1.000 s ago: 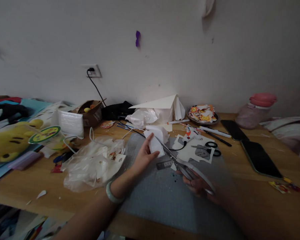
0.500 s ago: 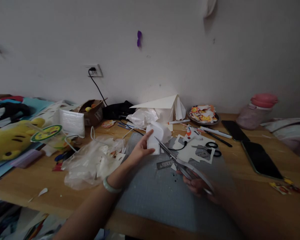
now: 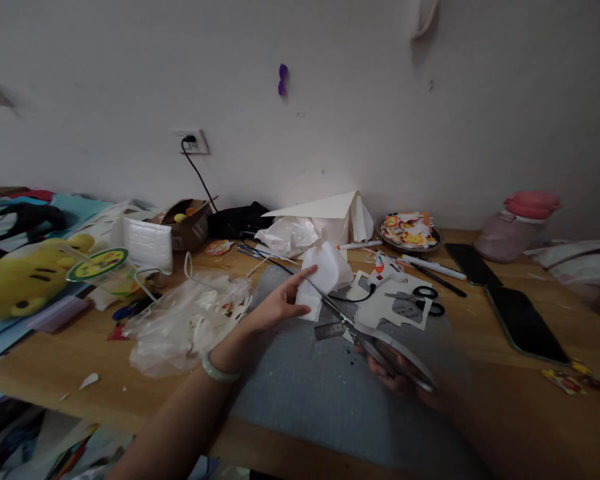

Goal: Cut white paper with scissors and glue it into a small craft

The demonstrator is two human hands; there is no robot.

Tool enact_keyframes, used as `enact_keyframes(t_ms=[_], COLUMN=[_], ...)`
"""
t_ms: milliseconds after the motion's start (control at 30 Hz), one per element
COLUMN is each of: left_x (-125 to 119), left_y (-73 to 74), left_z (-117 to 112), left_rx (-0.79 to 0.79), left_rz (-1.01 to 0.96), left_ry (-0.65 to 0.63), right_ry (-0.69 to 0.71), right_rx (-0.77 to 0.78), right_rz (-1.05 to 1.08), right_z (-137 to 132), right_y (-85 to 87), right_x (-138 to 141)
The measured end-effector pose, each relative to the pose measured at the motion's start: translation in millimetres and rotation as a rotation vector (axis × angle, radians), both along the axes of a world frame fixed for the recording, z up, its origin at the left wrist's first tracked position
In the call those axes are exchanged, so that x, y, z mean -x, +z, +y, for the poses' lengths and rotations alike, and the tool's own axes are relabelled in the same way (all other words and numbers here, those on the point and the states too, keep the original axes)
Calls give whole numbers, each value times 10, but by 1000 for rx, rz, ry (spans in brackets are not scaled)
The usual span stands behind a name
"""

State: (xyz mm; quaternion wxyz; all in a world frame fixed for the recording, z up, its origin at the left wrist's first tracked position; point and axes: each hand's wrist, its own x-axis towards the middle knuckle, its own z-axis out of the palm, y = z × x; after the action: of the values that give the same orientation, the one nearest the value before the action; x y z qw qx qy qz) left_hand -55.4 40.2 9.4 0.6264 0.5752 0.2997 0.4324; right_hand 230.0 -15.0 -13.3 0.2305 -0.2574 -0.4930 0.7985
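My left hand (image 3: 285, 300) grips a curled piece of white paper (image 3: 330, 270) at its left edge, thumb and fingers closed on it. A pair of large scissors (image 3: 367, 333) is in my right hand (image 3: 393, 373), fingers wrapped round the handles. The blades point up and left and lie against the paper, looking nearly closed. Beneath both hands is a grey cutting mat (image 3: 300, 393). Just under the blades lies a short metal ruler (image 3: 329, 330). Cut-out paper scraps (image 3: 375, 313) and small black-handled scissors (image 3: 425, 293) rest to the right.
A crumpled plastic bag (image 3: 175, 333) and a lidded cup (image 3: 100, 267) stand left. Behind are a cardboard box (image 3: 187, 227) and a bowl of cut-outs (image 3: 410, 232). Pens (image 3: 433, 265), two phones (image 3: 525, 320) and a pink-lidded jar (image 3: 517, 227) lie right.
The scissor blades have come closer together on the paper. The white paper has turned slightly, its loose part leaning further right. The whole view has shifted a little.
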Motion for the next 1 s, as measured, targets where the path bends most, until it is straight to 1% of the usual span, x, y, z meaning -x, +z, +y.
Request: enact_keyframes(t_ms=[167,333,467,600,700,767,1000], left_x=[48,129,179,211,211,205,203], left_y=[25,46,101,162,185,195,216], left_z=[-11,-1,-5,-30,-47,-53,-61], left_rx=[-33,-28,-52,-49,-46,-44,-40], left_rz=[14,58,93,169,147,124,96], left_ry=[-56,-135,-176,-232,-237,-231,-186], right_ry=[32,117,139,165,161,149,149], right_rx=[3,19,11,-28,-3,1,-8], right_rz=[-15,-24,-24,-20,-33,-36,-90], right_z=[50,96,103,86,67,58,64], right_y=[-56,-70,-37,70,170,204,130], right_x=[22,11,-31,-43,-18,-1,-4])
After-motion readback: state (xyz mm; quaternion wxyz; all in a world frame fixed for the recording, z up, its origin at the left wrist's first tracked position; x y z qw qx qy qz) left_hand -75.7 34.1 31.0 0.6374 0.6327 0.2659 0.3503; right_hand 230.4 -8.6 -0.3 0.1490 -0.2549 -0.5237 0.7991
